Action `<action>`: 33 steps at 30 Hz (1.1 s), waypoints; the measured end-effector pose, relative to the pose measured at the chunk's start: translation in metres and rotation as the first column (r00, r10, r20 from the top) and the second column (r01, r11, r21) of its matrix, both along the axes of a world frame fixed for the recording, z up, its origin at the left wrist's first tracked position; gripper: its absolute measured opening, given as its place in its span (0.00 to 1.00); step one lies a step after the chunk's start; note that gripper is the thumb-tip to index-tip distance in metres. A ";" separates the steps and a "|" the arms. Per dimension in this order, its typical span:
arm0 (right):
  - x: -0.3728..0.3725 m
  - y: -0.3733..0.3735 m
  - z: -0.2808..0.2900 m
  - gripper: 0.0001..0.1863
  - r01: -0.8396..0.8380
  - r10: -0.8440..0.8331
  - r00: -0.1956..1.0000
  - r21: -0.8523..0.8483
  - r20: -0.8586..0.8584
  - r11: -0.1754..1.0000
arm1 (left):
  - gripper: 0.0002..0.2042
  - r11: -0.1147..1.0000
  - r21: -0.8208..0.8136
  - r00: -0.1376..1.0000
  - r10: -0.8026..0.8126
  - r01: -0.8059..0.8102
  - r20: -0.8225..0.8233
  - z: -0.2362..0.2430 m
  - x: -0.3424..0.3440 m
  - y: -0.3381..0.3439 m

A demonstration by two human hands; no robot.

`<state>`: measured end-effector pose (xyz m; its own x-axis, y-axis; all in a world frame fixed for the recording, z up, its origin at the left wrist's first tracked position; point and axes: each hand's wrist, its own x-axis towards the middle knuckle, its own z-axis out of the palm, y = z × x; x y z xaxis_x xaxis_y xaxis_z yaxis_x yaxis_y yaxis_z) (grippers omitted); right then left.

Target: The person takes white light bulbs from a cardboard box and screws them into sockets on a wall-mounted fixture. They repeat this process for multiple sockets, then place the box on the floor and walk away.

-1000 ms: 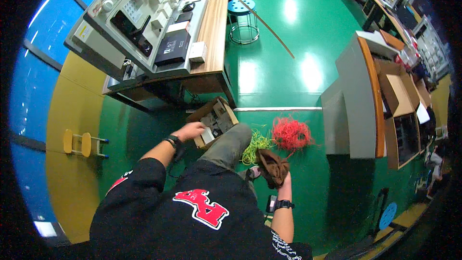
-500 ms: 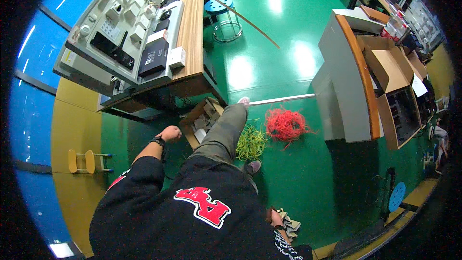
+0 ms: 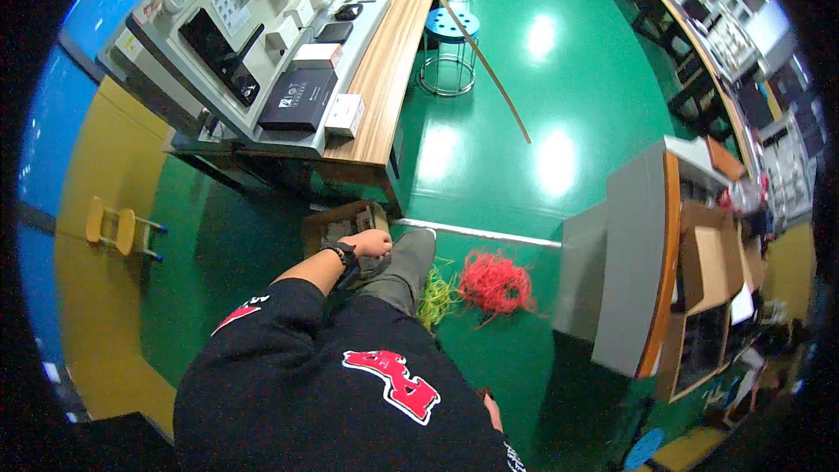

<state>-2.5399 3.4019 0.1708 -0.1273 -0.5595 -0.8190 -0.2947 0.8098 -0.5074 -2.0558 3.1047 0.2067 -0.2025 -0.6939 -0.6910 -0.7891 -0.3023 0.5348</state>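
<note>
My left hand (image 3: 374, 243) hangs in front of my raised leg, beside the open cardboard box (image 3: 320, 229) on the floor. Its fingers are curled closed and nothing shows in them; a dark band circles the wrist. My right hand (image 3: 492, 411) is low by my right side, mostly hidden behind my black top, so its fingers cannot be made out. Ahead of my legs lie a tangled heap of red strands (image 3: 496, 285) and, to its left, a smaller heap of yellow-green strands (image 3: 436, 299), partly covered by my leg.
A wood-topped desk (image 3: 398, 44) with a device panel and small boxes stands at left. Blue stools (image 3: 452, 26) line its side, with a long thin strip (image 3: 489, 70) nearby. At right is a grey cabinet (image 3: 634, 253) with opened cartons (image 3: 706, 267). A small yellow stool (image 3: 125, 232) sits far left.
My left hand has moved right, from beside the box to in front of my leg. The beige-grey cloth seen at my right hand is now out of sight. My view has shifted.
</note>
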 end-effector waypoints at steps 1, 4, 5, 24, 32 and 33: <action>-0.010 -0.019 -0.007 0.23 0.042 -0.044 0.999 0.055 0.023 0.998 | 0.12 0.990 0.052 0.986 0.136 -0.131 -0.095 -0.005 0.005 -0.014; -0.024 -0.084 -0.007 0.22 0.149 -0.160 0.980 0.101 0.117 0.984 | 0.11 0.881 -0.398 0.967 0.219 -0.254 -0.133 -0.010 0.018 -0.070; -0.018 -0.115 0.001 0.23 0.108 -0.118 0.989 0.110 0.090 0.988 | 0.10 0.814 -0.497 0.953 0.250 -0.302 -0.169 -0.014 0.030 -0.095; 0.441 -0.865 0.109 0.17 -0.803 0.825 0.476 -0.533 -0.303 0.267 | 0.29 0.535 -0.740 0.641 0.745 -0.409 0.184 -0.038 0.112 -0.280; 0.614 -0.858 0.052 0.31 -0.740 0.777 -0.167 -0.444 -0.607 -0.505 | 0.27 0.507 -0.719 0.562 0.804 -0.475 0.196 -0.035 0.103 -0.288; 0.629 -0.842 0.043 0.34 -0.698 0.717 -0.234 -0.400 -0.656 -0.594 | 0.27 0.512 -0.717 0.572 0.798 -0.474 0.192 -0.033 0.108 -0.291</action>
<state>-1.9113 2.5599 0.2141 0.9746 -0.0579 -0.2162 -0.1531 -0.8772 -0.4552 -1.9482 2.8141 0.1741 0.6757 -0.7371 -0.0046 -0.6663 -0.6135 0.4239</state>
